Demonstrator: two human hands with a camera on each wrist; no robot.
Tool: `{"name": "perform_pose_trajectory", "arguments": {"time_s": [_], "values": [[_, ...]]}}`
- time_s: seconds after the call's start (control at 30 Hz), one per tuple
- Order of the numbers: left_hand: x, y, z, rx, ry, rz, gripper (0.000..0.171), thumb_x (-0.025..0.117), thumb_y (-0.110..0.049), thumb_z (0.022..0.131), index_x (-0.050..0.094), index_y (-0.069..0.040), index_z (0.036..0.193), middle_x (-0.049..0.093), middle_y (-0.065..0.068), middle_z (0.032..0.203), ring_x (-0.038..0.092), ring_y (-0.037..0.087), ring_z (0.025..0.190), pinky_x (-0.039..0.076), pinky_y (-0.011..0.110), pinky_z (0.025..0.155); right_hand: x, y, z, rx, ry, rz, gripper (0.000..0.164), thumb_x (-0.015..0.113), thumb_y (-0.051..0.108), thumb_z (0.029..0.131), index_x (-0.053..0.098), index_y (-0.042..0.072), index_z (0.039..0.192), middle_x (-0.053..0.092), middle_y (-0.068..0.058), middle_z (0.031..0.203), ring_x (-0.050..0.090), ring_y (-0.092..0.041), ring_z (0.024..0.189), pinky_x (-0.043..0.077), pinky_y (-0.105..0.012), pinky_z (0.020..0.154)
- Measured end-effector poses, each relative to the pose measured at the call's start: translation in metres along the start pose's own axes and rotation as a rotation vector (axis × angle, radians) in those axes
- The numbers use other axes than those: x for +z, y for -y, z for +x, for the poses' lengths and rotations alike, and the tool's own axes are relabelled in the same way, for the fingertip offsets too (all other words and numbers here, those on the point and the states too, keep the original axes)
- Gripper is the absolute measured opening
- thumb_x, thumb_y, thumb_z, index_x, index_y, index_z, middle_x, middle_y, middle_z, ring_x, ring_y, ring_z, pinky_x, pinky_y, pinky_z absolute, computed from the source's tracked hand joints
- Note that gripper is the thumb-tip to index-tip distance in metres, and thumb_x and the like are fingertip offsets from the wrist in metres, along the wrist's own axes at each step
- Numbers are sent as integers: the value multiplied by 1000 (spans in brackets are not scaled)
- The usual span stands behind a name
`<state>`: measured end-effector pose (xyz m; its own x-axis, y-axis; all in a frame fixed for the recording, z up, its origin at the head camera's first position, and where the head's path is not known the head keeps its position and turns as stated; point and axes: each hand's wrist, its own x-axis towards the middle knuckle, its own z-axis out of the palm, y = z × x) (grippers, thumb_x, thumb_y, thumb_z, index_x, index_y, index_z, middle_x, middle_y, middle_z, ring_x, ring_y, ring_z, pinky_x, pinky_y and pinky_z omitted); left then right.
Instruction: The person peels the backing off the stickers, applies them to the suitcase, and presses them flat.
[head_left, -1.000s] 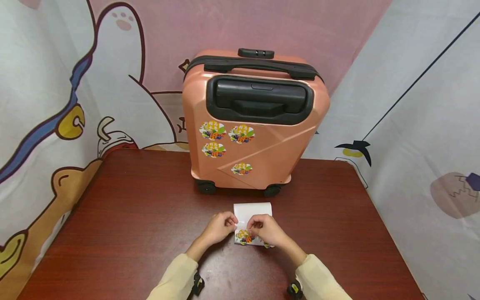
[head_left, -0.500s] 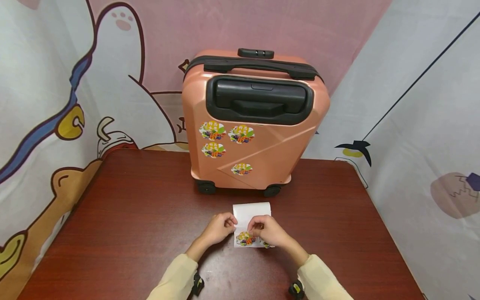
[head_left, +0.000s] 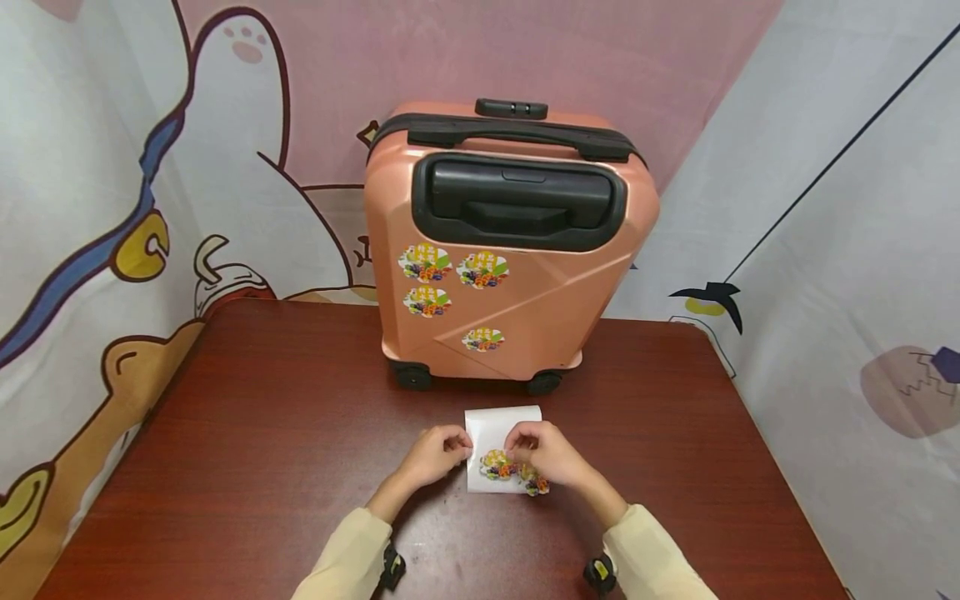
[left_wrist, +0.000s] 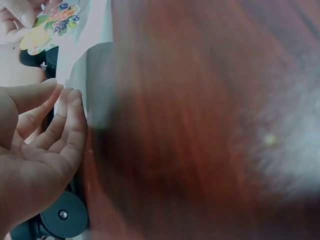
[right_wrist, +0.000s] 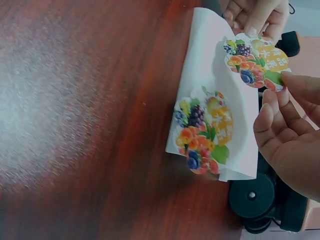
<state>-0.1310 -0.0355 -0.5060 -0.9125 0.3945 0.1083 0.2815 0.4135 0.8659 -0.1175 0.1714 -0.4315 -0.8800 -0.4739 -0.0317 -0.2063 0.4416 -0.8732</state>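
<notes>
Between thumb and fingertips, my right hand pinches the edge of a fruit sticker, which stands off its white backing sheet. My left hand pinches the left edge of that sheet; in the left wrist view the paper bends up from its fingertips. A second fruit sticker remains on the sheet, overhanging its near edge at the right. Behind the hands, an orange suitcase stands upright, bearing several similar stickers on its front.
The brown table extends to both sides of the hands. The suitcase's black wheels rest on it just beyond the sheet. A printed cloth hangs behind and beside the table.
My right hand has moved slightly right and away from the sheet's near edge, lifting the pinched sticker with it. The left hand has stayed almost still at the sheet's edge.
</notes>
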Motion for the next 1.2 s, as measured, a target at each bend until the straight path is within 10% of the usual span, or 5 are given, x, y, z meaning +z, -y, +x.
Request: {"name": "perform_pose_trajectory", "arguments": {"time_s": [1.2], "values": [[-27,-69,49,77,-143,29,6,67,-4,80,62,-5,78,61,1,71,57,12,68,47,21,62,-42,30,25,-31,-250,12,7,63,-11,77,59,-10,82,57,-18,72,51,-21,64,41,-21,55]]}}
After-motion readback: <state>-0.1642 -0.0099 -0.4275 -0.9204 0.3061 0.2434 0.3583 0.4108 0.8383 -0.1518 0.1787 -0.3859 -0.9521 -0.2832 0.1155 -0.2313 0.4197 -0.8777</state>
